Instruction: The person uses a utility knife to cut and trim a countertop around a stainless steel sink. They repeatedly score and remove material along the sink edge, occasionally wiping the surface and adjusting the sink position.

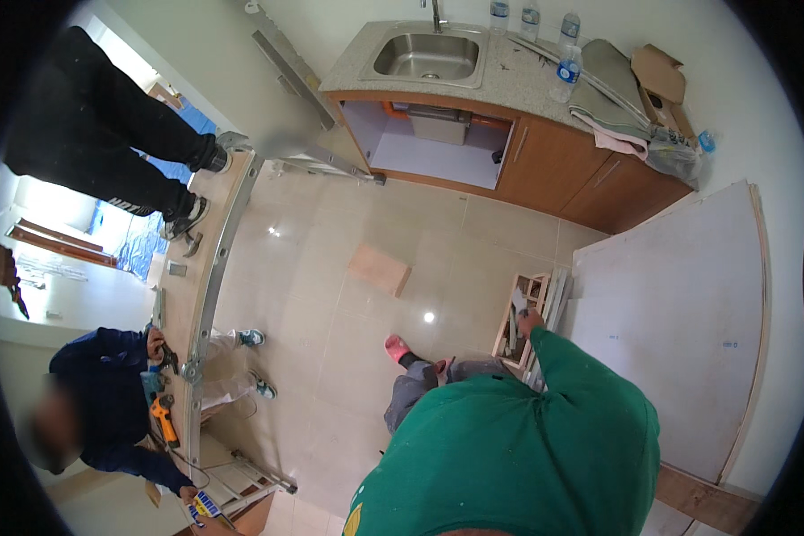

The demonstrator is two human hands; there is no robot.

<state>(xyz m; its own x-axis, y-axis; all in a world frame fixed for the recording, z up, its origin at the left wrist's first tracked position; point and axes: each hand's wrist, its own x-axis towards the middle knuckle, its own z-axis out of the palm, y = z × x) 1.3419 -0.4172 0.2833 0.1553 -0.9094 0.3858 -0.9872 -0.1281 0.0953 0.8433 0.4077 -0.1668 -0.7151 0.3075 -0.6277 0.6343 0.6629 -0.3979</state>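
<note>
Two hands are noted well apart, grips not determinable: the right hand [529,320] at the open wooden box [511,363] right of the frame's centre, the apparent left hand [213,528] at the lower-left edge, against a blue-and-yellow pack [205,504] that a co-worker's hand [188,493] also touches.

1. A steel sink [431,59] is set into the speckled counter [353,71].
2. Clear bottles [566,82] stand on the counter, some close to the wall.
3. Toward the counter's right end, an open cardboard box [661,71] lies beside a grey-green cloth [609,73].
4. The brown cabinet [545,165] below is open at the left, showing an orange pipe [393,110]; its two doors are closed.
5. A large pale board [670,322] stands by the right wall.
6. A reddish-tan block [379,269] lies on the tiled floor [330,357].
7. A person in dark trousers [121,112] stands on a raised plank [207,228].
</note>
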